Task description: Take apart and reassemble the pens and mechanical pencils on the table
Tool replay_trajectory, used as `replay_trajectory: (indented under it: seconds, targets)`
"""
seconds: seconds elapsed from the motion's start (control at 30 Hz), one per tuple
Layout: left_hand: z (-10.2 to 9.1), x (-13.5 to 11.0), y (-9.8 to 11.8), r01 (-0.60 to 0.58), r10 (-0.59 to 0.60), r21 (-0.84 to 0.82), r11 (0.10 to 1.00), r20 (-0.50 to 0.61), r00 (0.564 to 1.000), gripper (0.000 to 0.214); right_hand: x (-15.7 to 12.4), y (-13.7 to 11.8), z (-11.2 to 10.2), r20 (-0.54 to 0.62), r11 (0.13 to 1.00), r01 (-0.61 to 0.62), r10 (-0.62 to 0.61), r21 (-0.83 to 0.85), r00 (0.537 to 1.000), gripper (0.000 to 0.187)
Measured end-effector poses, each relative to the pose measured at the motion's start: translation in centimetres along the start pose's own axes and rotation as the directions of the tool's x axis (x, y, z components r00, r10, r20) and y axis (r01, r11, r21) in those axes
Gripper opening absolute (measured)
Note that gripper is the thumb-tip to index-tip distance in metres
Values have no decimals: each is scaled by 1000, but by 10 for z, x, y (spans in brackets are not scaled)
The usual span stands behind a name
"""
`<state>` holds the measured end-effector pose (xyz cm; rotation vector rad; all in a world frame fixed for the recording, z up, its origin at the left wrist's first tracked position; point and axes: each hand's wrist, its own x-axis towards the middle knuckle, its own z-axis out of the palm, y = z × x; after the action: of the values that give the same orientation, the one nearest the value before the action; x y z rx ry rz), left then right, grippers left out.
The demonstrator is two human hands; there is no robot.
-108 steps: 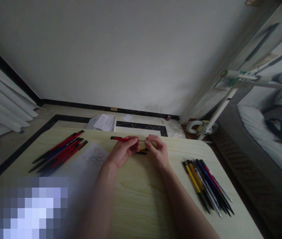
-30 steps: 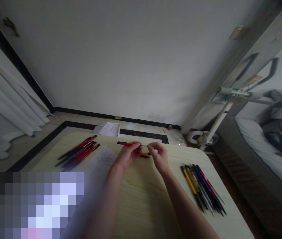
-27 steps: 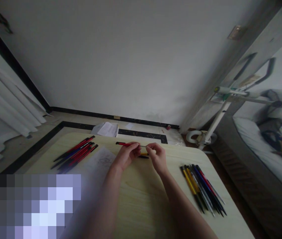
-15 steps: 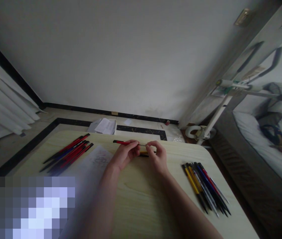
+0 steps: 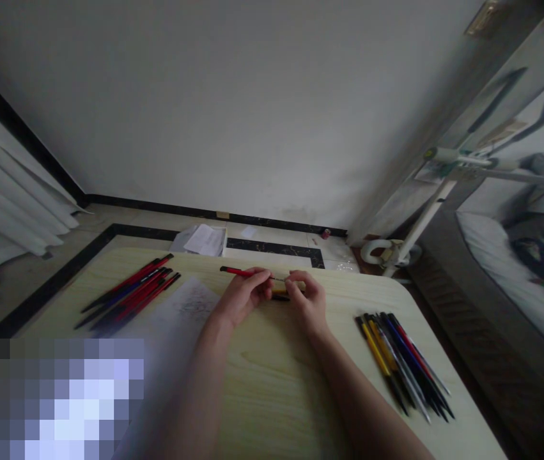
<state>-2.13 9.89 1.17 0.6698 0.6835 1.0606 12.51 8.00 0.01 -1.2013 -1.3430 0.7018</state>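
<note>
A red pen [image 5: 235,271] with a black end lies level in the fingers of my left hand [image 5: 244,296], above the far part of the table. From its right end a thin refill [image 5: 279,279] sticks out toward my right hand [image 5: 310,303], whose thumb and forefinger pinch its far end. How deep it sits in the barrel is hidden by my left fingers. Just beyond and below both hands, a yellow and black pen piece [image 5: 280,294] rests on the tabletop, partly covered by my fingers.
Several red pens and a blue one [image 5: 132,291] lie left on the pale wooden table [image 5: 272,383], beside a scribbled paper sheet [image 5: 190,310]. To the right is a bunch of yellow, silver, blue and red pens [image 5: 401,358]. Behind the table, a box of papers [image 5: 204,240] stands on the floor.
The view has shifted slightly, so the right-hand pens and the frame stand appear further right. Both hands keep nearly the same pose around the red pen and refill.
</note>
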Motion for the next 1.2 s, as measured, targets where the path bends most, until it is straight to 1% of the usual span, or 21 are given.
replay_trajectory:
  seconds: [0.13, 0.37, 0.5, 0.67, 0.87, 1.2]
  targets:
    - [1, 1, -1, 8, -8, -2, 1000, 0, 1000, 16, 0, 2, 0, -25, 1000, -15, 16, 14, 1000, 12]
    - [2, 0, -1, 4, -4, -22, 1000, 8, 1000, 15, 0, 6, 0, -27, 999, -34, 35, 25, 999, 12]
    - [1, 0, -1, 4, -4, -20, 1000, 28, 1000, 14, 0, 6, -1, -23, 997, -67, 67, 28, 997, 13]
    - [-1, 0, 0, 16, -16, -16, 1000, 26, 1000, 13, 0, 7, -1, -21, 998, -50, 51, 47, 998, 12]
    - [-4, 1, 1, -14, 14, -14, 1000, 21, 1000, 12, 1, 10, -1, -44, 993, -87, 91, 77, 995, 14]
    - [-4, 1, 0, -28, 28, -20, 999, 21, 999, 11, 1, 8, -1, -43, 991, -97, 102, 97, 994, 14]
